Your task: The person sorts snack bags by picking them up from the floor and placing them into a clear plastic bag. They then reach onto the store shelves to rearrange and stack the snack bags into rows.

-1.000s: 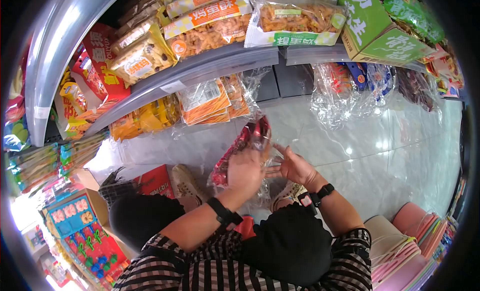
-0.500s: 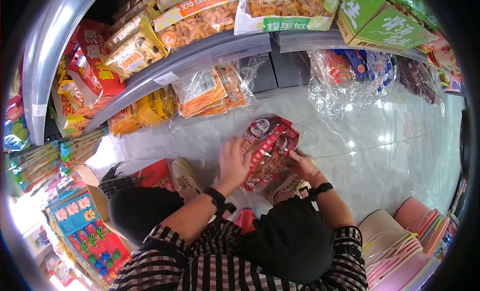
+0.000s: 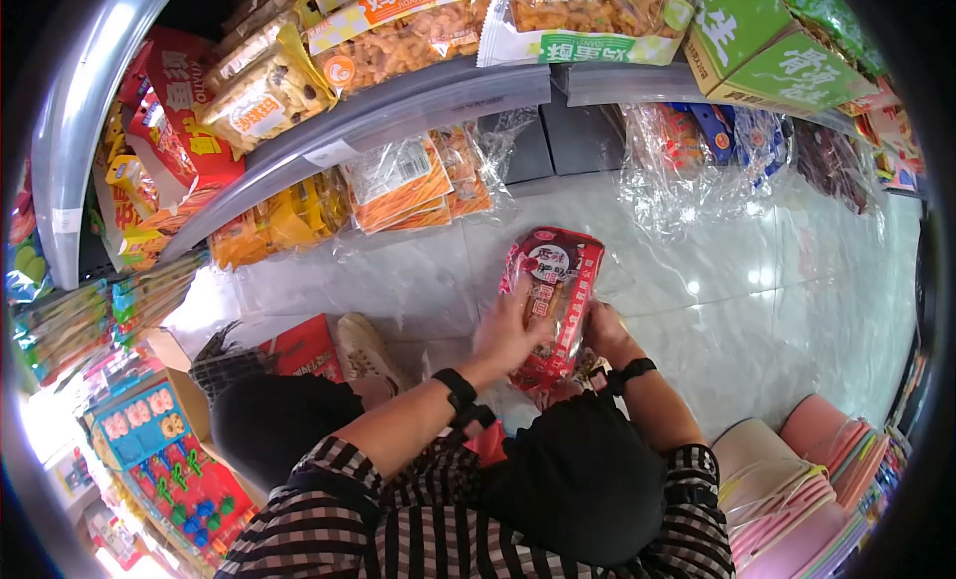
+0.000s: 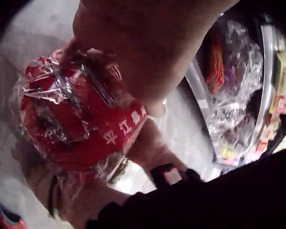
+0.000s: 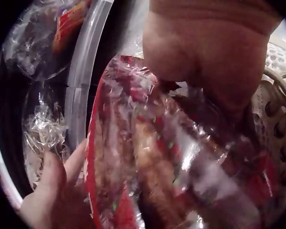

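A clear bag of snacks with red printed edges (image 3: pixel 570 290) stands nearly upright between the hands, its printed face towards the head camera. My left hand (image 3: pixel 513 332), somewhat blurred, lies across its lower left front, fingers and thumb spread. The right hand (image 3: pixel 607 335) grips the lower right edge, its fingertips partly hidden. In the left wrist view, the left hand (image 4: pixel 133 52) covers the top of the red bag (image 4: pixel 81 119). In the right wrist view, the right hand (image 5: pixel 205 62) is over the bag (image 5: pixel 152 152), and the left hand (image 5: pixel 52 195) is beside its red edge.
Shelves with snack packs (image 3: pixel 398 36) and a green box (image 3: pixel 777 56) run along the top. Below them, orange packets (image 3: pixel 403 186) and clear-wrapped bags (image 3: pixel 662 171) lie low down. A carton (image 3: pixel 189 410) is at left, pink stacked goods (image 3: pixel 787 489) at right.
The bag has turned from edge-on to face the head camera, and stands more upright now. My left hand has moved from its left side onto its front; the right hand has come to its right edge.
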Demonstrator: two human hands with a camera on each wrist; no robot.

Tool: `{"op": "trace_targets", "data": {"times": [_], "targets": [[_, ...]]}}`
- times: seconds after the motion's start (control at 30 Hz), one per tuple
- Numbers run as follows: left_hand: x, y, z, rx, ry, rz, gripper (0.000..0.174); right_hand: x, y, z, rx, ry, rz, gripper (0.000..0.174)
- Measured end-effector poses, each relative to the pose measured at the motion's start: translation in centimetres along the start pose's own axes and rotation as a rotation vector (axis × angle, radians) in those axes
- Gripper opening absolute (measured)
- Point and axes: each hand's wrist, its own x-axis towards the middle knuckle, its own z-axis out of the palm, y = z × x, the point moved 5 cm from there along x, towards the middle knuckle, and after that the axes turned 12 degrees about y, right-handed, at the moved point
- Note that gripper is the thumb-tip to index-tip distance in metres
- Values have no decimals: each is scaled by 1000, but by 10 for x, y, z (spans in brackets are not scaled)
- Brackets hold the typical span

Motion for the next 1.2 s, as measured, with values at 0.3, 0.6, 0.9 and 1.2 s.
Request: {"op": "trace_targets", "data": {"times": [0.3, 0.6, 0.9, 1.2], "targets": [[29, -61, 27, -397, -76, -125, 101, -4, -6, 2, -217, 45, -104, 47], [-16, 27, -24, 46, 98, -78, 118, -5, -11, -2, 294, -106, -38, 28], [-38, 82, -53, -108, 213, 74, 107, -90, -118, 8, 55, -31, -365, 37], [28, 144, -96, -245, 267, 226, 100, -80, -206, 20, 207, -111, -398, 33]]}}
